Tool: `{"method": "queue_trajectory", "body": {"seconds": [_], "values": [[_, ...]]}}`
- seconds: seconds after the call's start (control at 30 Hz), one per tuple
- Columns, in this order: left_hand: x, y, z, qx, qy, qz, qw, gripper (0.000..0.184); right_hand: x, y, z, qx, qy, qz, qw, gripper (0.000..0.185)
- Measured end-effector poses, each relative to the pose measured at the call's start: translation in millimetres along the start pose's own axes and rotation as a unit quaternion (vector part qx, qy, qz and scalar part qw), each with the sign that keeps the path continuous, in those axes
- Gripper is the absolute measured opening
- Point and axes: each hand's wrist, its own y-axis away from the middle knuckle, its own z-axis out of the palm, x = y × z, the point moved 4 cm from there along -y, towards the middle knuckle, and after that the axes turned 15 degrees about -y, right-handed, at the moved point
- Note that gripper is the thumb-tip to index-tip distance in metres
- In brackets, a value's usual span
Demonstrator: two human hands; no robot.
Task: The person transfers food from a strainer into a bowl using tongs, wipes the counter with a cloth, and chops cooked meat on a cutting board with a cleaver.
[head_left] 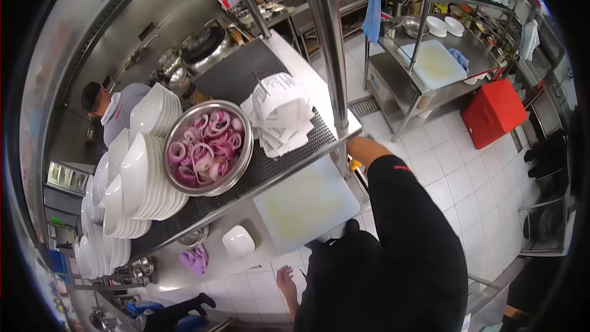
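My right hand (pixel 364 150), at the end of a black sleeve, is beside the steel post at the shelf's corner. Its fingers are mostly hidden. Just below it shows a small yellow-orange thing (pixel 354 165), perhaps a handle; I cannot tell if the hand holds it. My left hand (pixel 286 282) hangs low over the floor, fingers loosely apart and nothing visible in them. A stained white cutting board (pixel 307 201) lies on the counter in front of me. Left of it are a small white square dish (pixel 238 241) and a purple cloth (pixel 195 259).
On the upper shelf stand a steel bowl of sliced red onions (pixel 206 147), paper order slips (pixel 281 110) and stacked white bowls (pixel 144 175). A person in a cap (pixel 120 107) is beyond the shelf. A red box (pixel 495 112) stands on the tiled floor by another workbench.
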Motion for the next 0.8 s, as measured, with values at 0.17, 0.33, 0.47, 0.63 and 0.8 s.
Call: {"method": "queue_trajectory", "body": {"seconds": [0.17,0.33,0.47,0.63,0.8], "values": [[33.0,-47.6,24.2,-0.049,-0.001,0.036,0.998,0.026,2.7,13.0,-35.8,0.018,0.068,0.024,0.997,0.023],[79.1,-107.8,49.9,-0.102,-0.016,0.137,0.985,0.022,44.5,73.8,-111.0,0.032,0.203,0.052,0.977,0.021],[106.6,-144.2,66.3,-0.071,-0.035,0.17,0.982,0.02,153.5,186.6,-146.8,0.136,0.034,-0.097,0.985,0.032],[109.6,-157.0,90.7,0.076,-0.322,0.317,0.889,0.037,249.0,355.1,-103.4,0.16,-0.161,0.062,0.972,0.048],[112.4,-158.7,109.7,0.12,-0.351,0.274,0.887,0.037,230.1,482.0,-43.8,0.058,-0.264,0.174,0.947,0.036]]}}
